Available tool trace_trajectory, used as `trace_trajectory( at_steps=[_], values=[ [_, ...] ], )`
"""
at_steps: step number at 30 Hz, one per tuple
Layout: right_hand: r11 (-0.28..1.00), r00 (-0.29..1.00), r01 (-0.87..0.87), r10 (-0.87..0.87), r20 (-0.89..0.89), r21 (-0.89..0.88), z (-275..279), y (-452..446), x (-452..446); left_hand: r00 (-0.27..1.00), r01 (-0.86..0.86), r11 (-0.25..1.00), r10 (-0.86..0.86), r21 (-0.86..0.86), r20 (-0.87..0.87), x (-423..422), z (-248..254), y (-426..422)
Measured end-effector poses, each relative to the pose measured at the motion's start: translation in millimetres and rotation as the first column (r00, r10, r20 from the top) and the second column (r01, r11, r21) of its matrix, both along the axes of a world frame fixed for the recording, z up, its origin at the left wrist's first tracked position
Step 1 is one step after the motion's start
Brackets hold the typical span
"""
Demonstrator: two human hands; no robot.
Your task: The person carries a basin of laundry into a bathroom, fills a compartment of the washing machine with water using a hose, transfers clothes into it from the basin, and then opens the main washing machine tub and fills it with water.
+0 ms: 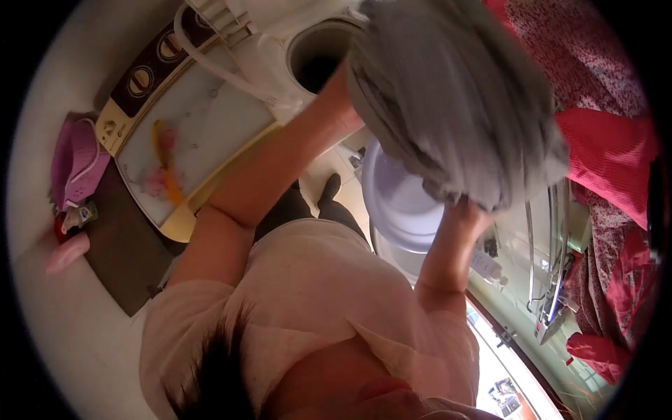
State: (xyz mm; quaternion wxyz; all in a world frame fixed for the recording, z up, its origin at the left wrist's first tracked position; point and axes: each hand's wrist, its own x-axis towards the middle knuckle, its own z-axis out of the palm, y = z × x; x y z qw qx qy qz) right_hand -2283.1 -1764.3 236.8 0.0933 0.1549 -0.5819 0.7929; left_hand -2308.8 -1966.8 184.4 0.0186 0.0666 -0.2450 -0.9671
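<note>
A bunched grey garment (462, 98) is held up in front of me with both hands; it looks like a damp piece of clothing, but its kind is unclear. My left hand (350, 112) reaches to its left side, with the fingers hidden behind the fabric. From below, my right hand (472, 212) grips the lower edge, its fingers mostly covered by folds. Beneath the garment sits a pale purple basin (395, 199), partly hidden by it. The round opening of a tub (318, 59) in the washing machine lies just beyond my left forearm.
The washing machine's lid (224, 119) and knob panel (140, 80) are at left. A purple basket (77, 161) hangs near the wall. Red and patterned clothes (605, 161) hang at right beside metal hangers (553, 294). A white bottle (486, 266) stands near my right forearm.
</note>
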Motion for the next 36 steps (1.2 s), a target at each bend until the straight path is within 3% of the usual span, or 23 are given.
trace_trajectory(
  at_steps=[6,10,12,13,14,15,16,18,19,21,22,24,26,27,28,30,31,33,34,36],
  values=[
    [0.973,0.986,-0.086,0.114,-0.119,0.216,16,-102,-63,0.994,-0.102,0.984,0.096,-0.146,-0.045,-26,9,-81],
    [0.916,0.979,-0.169,0.199,-0.046,0.363,-41,-133,-108,0.983,-0.147,0.923,0.177,-0.357,0.053,-35,-32,-113],
    [0.762,0.979,-0.187,0.09,0.184,0.62,-72,-143,-125,0.952,-0.125,0.825,0.256,-0.551,0.168,-26,-70,-126],
    [0.761,0.978,-0.193,0.098,0.183,0.619,-92,-149,-129,0.931,-0.069,0.702,0.3,-0.709,0.206,-18,-91,-133],
    [0.768,0.955,-0.264,0.124,0.269,0.583,-114,-154,-132,0.919,0.022,0.496,0.333,-0.868,0.214,-5,-110,-139],
    [0.774,0.924,-0.33,0.149,0.351,0.54,-131,-159,-133,0.926,0.14,-0.01,0.355,-0.99,0.127,7,-120,-145],
    [0.775,0.923,-0.334,0.153,0.353,0.537,-144,-163,-132,0.925,0.142,-0.012,0.358,-0.99,0.128,21,-113,-147],
    [0.812,0.929,-0.309,0.146,0.339,0.495,-162,-171,-133,0.931,0.101,0.313,0.304,-0.944,0.2,51,-97,-146],
    [0.759,0.981,-0.191,0.13,0.143,0.623,-158,-176,-133,0.928,0.109,0.318,0.308,-0.942,0.211,62,-95,-146],
    [0.796,0.954,-0.287,0.189,0.231,0.534,-138,-184,-135,0.941,-0.035,0.488,0.31,-0.872,0.136,83,-92,-145],
    [0.827,0.923,-0.36,0.248,0.294,0.431,-124,-189,-138,0.939,-0.033,0.49,0.314,-0.871,0.141,91,-89,-144],
    [0.813,0.934,-0.345,0.249,0.256,0.468,-113,-187,-137,0.928,-0.081,0.52,0.35,-0.85,0.126,105,-83,-141],
    [0.665,0.963,-0.267,0.169,0.208,0.697,-108,-181,-144,0.913,-0.075,0.495,0.384,-0.865,0.141,117,-77,-140],
    [0.383,0.959,-0.227,0.249,0.136,0.895,-126,-171,-158,0.897,-0.061,0.472,0.412,-0.88,0.159,123,-75,-140],
    [0.38,0.96,-0.224,0.246,0.135,0.897,-138,-161,-156,0.898,-0.061,0.475,0.409,-0.878,0.159,129,-72,-139],
    [0.163,0.962,-0.036,0.274,-0.01,0.986,-151,-148,-153,0.891,-0.054,0.315,0.444,-0.947,0.097,135,-62,-142],
    [0.196,0.958,-0.016,0.282,-0.041,0.981,-153,-145,-154,0.892,-0.056,0.317,0.442,-0.947,0.095,133,-56,-143],
    [0.267,0.952,-0.008,0.296,-0.074,0.964,-151,-140,-152,0.91,-0.058,0.044,0.413,-0.997,-0.034,130,-43,-147],
    [0.339,0.946,-0.006,0.307,-0.105,0.941,-146,-138,-147,0.912,-0.054,0.041,0.41,-0.998,-0.033,126,-39,-149],
    [0.41,0.938,0.022,0.306,-0.161,0.912,-131,-125,-129,0.907,-0.103,-0.317,0.359,-0.943,-0.22,103,-33,-157]
  ],
)
